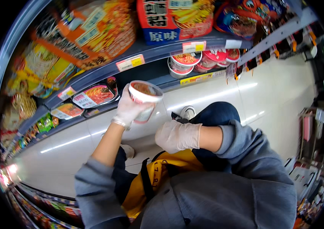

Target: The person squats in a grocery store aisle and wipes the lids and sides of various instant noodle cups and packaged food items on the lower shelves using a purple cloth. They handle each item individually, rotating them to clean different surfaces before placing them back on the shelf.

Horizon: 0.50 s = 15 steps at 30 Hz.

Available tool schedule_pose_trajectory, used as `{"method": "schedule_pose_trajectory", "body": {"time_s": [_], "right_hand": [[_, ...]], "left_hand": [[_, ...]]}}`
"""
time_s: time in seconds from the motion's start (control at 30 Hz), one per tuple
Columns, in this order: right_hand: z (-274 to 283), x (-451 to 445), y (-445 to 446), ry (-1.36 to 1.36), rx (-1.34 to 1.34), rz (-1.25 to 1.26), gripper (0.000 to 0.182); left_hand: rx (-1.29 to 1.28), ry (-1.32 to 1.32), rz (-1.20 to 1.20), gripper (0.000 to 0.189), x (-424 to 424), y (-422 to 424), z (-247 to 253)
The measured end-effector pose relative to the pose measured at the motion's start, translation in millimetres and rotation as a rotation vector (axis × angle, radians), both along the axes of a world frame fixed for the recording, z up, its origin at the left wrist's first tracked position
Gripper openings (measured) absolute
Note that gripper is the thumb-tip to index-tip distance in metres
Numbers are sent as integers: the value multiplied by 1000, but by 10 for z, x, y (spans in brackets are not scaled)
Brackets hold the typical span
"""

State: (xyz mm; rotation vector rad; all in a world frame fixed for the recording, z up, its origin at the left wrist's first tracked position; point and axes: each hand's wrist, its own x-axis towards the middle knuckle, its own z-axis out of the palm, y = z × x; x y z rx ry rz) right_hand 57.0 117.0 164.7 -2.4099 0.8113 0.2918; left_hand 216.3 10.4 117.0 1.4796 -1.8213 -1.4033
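Note:
My left hand (130, 107), in a whitish glove, grips a plastic food tub (146, 98) with a white rim and a clear lid. Reddish-brown contents show through the lid, and the tub is tilted in front of the shelf edge. My right hand (176, 136), gloved too, is curled above my lap near my knee. Its fingers are turned from view, and a small dark object (175, 115) shows just beyond it; whether I hold that is unclear. Similar round tubs (186, 60) stand stacked on the lower shelf, right of my left hand.
Noodle packs (176, 20) fill the shelf above, whose front edge (162, 58) carries price tags. Flat food trays (94, 96) lie on the lower shelf at left. Pale tiles (73, 143) cover the floor. A metal rack (307, 137) stands at right.

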Motion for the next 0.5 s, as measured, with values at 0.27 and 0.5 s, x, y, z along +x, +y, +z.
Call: {"method": "schedule_pose_trajectory", "body": {"time_s": [0.27, 0.5], "right_hand": [[-143, 22, 21, -223, -133, -46, 17], [-101, 56, 71, -142, -66, -36, 15]], "left_hand": [[-241, 394, 451, 100, -498, -938, -1719], [-508, 199, 352, 105, -947, -618, -1617]]}}
